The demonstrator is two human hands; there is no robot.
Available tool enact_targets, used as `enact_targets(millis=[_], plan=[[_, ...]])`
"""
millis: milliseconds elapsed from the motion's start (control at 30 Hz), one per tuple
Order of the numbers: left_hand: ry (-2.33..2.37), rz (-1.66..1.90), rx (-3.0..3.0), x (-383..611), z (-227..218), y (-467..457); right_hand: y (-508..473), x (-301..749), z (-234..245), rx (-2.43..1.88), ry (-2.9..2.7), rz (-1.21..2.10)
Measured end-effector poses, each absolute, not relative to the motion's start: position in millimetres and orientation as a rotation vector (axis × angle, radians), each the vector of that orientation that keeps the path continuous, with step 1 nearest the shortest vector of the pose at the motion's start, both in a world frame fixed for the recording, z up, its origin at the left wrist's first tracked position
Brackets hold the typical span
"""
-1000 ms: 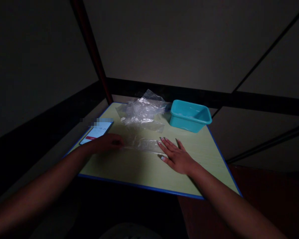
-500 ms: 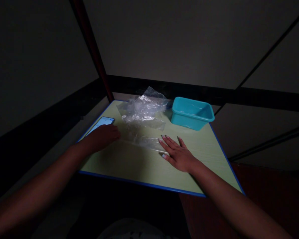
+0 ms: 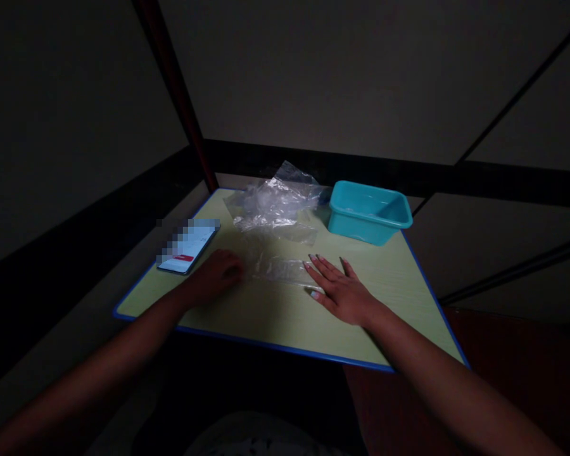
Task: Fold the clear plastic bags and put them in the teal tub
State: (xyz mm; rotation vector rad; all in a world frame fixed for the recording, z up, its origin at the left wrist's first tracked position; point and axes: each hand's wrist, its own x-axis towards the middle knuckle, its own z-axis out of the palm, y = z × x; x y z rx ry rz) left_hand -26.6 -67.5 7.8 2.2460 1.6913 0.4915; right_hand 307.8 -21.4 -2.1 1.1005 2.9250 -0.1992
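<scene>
Head view: one flat clear plastic bag (image 3: 280, 271) on table (image 3: 275, 316) under left hand (image 3: 216, 273), fingers curled, and right hand (image 3: 342, 292), fingers splayed; one teal plastic tub (image 3: 361, 229), contents unclear.

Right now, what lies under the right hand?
The right hand lies flat on the table, fingertips pressing one end of a clear plastic bag. How far it runs beneath is covered.

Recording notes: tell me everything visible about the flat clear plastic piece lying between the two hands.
The flat clear plastic piece is a thin, transparent, glossy film with faint creases, lying flat on the pale green table. The left hand, fingers curled, rests at its left end; the right hand lies open, fingertips on its right end. A crumpled plastic heap sits just behind it; whether they touch is unclear.
</scene>
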Motion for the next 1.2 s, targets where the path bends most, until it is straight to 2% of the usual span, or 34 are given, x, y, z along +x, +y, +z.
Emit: enact_targets(millis=[433, 633, 800, 1200], plan=[[1.939, 0.259, 2.28, -16.4, 16.0, -59.0, -21.9, 306.8, 0.9, 1.1, 2.892, -0.226], [1.846, 0.509, 2.362, 13.1, 18.8, -70.7, -22.6, 305.8, 4.7, 1.11, 2.868, -0.261], [1.921, 0.595, 2.212, 1.2, 14.9, -41.8, -23.2, 305.1, 5.5, 1.114, 2.868, -0.272], [1.833, 0.458, 2.065, -16.0, 12.3, -17.6, -24.5, 304.8, 8.3, 1.119, 2.862, -0.276]])
